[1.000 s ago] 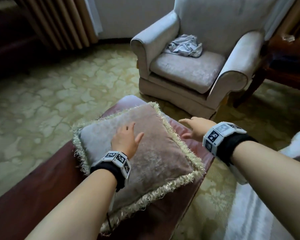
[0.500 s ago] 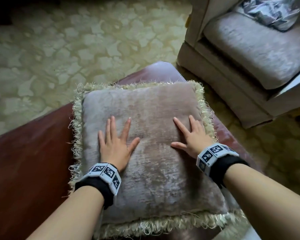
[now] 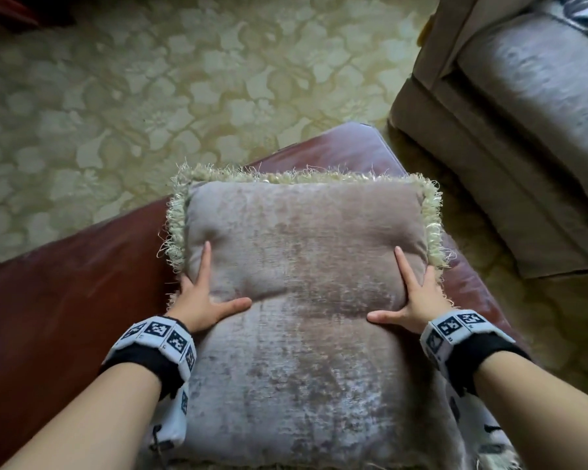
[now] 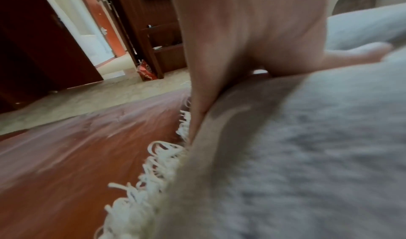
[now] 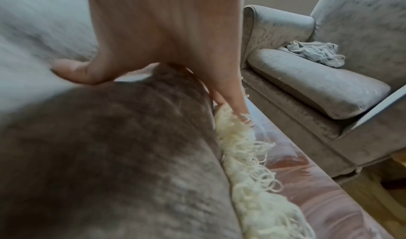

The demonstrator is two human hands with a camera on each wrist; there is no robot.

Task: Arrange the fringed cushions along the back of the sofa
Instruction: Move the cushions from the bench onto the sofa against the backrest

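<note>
A grey-mauve velvet fringed cushion (image 3: 302,239) with a cream fringe lies on a red-brown leather bench (image 3: 65,300). My left hand (image 3: 214,290) grips its left edge, thumb pressed on top and fingers wrapped down the side. My right hand (image 3: 411,296) grips the right edge the same way. The cushion is creased across the middle between the two thumbs. In the left wrist view my left hand (image 4: 241,34) digs into the cushion (image 4: 307,156) beside its fringe. In the right wrist view my right hand (image 5: 164,25) does so on the cushion (image 5: 110,156).
A pale grey armchair (image 3: 523,113) stands close by at the right, with a crumpled cloth (image 5: 314,53) on its seat. Patterned cream carpet (image 3: 150,79) lies beyond the bench. Dark wooden furniture and an open doorway (image 4: 92,34) stand at the left.
Both hands slid from lying flat on top of the cushion out to its left and right edges and took hold. The cushion now buckles between them. The head view tipped further down.
</note>
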